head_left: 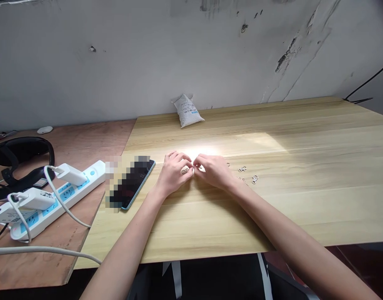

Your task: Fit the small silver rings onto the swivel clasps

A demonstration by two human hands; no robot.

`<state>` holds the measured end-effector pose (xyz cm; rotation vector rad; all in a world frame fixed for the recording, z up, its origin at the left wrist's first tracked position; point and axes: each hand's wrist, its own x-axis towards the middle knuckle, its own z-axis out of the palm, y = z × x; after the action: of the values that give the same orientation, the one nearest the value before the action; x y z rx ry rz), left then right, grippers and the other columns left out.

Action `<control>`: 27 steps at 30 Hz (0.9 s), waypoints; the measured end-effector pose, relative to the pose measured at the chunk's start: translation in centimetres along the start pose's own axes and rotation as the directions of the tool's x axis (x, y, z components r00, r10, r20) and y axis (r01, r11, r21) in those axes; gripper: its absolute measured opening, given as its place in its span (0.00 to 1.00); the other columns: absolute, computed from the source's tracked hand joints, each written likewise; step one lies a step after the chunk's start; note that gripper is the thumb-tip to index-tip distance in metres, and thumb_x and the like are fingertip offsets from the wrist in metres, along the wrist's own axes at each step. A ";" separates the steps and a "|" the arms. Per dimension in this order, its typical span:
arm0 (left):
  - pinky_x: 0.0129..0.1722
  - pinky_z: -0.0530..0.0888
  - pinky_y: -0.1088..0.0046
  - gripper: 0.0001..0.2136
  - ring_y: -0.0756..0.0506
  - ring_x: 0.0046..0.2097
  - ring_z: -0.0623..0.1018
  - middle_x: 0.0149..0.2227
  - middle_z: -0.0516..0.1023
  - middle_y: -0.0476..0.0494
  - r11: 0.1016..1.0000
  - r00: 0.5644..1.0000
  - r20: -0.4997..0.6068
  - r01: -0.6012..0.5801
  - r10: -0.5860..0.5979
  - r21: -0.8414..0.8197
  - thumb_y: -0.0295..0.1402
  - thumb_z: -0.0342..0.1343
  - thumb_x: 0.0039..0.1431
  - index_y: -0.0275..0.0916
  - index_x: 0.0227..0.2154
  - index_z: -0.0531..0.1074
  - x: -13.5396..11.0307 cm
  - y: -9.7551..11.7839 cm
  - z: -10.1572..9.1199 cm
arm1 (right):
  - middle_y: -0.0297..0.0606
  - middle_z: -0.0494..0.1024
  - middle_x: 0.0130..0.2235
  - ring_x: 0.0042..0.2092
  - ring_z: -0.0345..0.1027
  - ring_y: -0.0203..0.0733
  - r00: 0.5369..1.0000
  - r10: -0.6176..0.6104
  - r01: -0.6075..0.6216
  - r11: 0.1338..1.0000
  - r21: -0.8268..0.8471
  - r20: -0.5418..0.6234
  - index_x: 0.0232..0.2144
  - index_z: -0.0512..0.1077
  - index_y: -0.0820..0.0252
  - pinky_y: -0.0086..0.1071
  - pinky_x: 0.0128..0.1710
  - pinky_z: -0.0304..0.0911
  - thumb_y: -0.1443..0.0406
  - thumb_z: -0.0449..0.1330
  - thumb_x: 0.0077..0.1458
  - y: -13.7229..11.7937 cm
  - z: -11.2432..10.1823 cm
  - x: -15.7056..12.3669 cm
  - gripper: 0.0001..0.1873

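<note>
The left hand (174, 174) pinches small metal rings (185, 171) in curled fingers, wrist low over the worktop (304, 200). The right hand (212, 171) curls in against them, its grip unclear. Metal clasps (248, 173) lie just right of it; a phone (138, 183) lies left of the left hand.

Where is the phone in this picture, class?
In the head view, the phone lies on the wooden table near its left edge, just left of the person's left hand, with the white power strip beyond it further left.

Head-worn view faces forward, down onto left hand (174, 175), right hand (212, 171), wooden table (304, 200); wall (147, 54) beyond.
</note>
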<state>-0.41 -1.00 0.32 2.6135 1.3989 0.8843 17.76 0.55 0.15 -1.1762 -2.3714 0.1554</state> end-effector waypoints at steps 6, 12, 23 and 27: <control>0.57 0.61 0.59 0.04 0.45 0.43 0.74 0.40 0.78 0.48 0.999 0.998 -0.061 0.001 0.001 0.035 0.30 0.55 0.58 0.41 0.28 0.72 0.0 -0.2 -0.1 | 0.34 0.77 0.28 0.28 0.64 0.35 1.000 -0.002 0.000 0.994 0.112 0.010 0.31 0.74 0.58 0.29 0.28 0.50 0.67 0.57 0.53 0.9 0.3 -0.2 0.05; 0.55 0.62 0.61 0.04 0.45 0.47 0.74 0.43 0.77 0.47 1.000 0.996 -0.084 -0.010 0.010 0.004 0.30 0.55 0.59 0.42 0.29 0.72 0.1 0.0 -0.6 | 0.36 0.76 0.35 0.29 0.63 0.33 0.994 0.088 -0.109 0.869 0.483 0.066 0.41 0.73 0.59 0.28 0.30 0.57 0.65 0.59 0.54 1.2 -0.7 -0.1 0.11; 0.54 0.62 0.61 0.04 0.44 0.50 0.73 0.47 0.76 0.47 0.999 0.997 -0.066 -0.030 0.027 -0.039 0.32 0.56 0.59 0.43 0.30 0.74 0.0 0.4 -0.7 | 0.34 0.75 0.29 0.26 0.61 0.32 0.944 0.020 -0.267 0.631 0.728 0.329 0.32 0.75 0.61 0.27 0.25 0.55 0.54 0.60 0.57 2.1 -1.4 0.1 0.15; 0.54 0.63 0.61 0.04 0.43 0.51 0.72 0.47 0.76 0.46 0.995 0.999 -0.042 0.009 -0.014 -0.098 0.33 0.56 0.59 0.43 0.29 0.74 0.1 0.7 -0.7 | 0.35 0.77 0.32 0.27 0.66 0.32 0.923 -0.036 -0.332 0.428 0.841 0.383 0.32 0.69 0.59 0.25 0.24 0.56 0.60 0.61 0.54 1.6 -1.1 0.1 0.08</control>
<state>-0.24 -1.47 1.17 2.5270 1.3427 0.9867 19.36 1.53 0.68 -0.7964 -1.8619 1.6191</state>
